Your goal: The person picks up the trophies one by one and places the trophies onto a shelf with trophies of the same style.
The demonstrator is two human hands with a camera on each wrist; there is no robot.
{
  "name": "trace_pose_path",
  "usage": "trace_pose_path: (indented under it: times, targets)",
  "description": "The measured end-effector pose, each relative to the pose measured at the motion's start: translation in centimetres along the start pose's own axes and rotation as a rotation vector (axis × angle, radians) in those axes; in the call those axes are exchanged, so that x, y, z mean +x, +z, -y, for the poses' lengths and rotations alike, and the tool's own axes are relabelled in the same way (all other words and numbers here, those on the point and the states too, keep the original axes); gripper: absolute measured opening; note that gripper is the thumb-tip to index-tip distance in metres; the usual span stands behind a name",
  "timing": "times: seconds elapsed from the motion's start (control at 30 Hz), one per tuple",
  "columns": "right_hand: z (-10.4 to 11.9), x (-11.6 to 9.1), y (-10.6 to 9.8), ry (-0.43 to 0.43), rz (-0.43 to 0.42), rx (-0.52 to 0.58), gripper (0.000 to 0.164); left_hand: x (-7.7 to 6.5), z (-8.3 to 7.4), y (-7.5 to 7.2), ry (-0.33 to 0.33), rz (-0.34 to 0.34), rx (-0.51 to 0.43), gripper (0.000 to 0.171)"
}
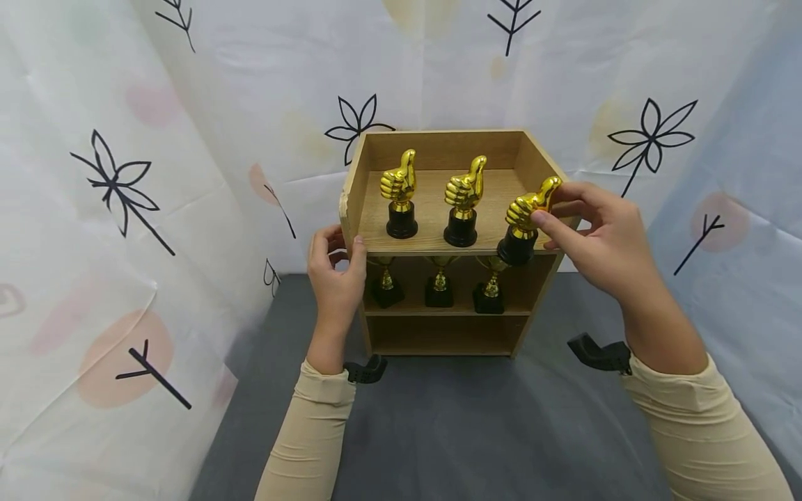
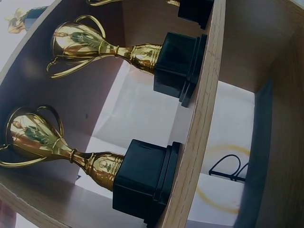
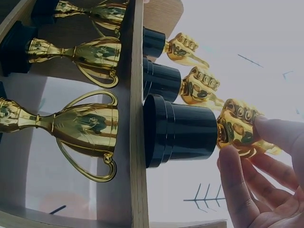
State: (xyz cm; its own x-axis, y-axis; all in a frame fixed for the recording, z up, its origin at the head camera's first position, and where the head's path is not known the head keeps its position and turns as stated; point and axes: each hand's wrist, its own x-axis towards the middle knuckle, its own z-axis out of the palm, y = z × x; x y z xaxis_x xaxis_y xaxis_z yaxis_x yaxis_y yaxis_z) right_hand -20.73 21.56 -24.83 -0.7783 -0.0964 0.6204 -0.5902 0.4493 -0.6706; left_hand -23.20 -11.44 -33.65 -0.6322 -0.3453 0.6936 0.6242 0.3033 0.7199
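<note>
My right hand (image 1: 604, 233) pinches a gold thumbs-up trophy (image 1: 519, 243) by its gold fist, fingers and thumb around it. This trophy leans right, its round black base at the front edge of the top level of a small wooden shelf (image 1: 438, 337). In the right wrist view the black base (image 3: 187, 130) is close against the board. Two similar trophies, a left one (image 1: 401, 219) and a middle one (image 1: 460, 226), stand upright on that level. With thumb in front and fingers around the side panel, my left hand (image 1: 336, 282) grips the shelf's left side.
Three gold cup trophies stand on the middle level: a left cup (image 1: 387, 289), a middle cup (image 1: 439, 291) and a right cup (image 1: 489, 296), all on black square bases. The shelf stands on a grey cloth (image 1: 451, 424), with a patterned white curtain (image 1: 250, 83) behind.
</note>
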Motion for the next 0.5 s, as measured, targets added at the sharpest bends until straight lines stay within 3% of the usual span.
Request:
trace_pose_path:
  times: [0.5]
  targets:
    - [0.21, 0.93, 0.78, 0.078, -0.054, -0.125, 0.04, 0.05, -0.17, -0.08, 0.005, 0.003, -0.009, 0.026]
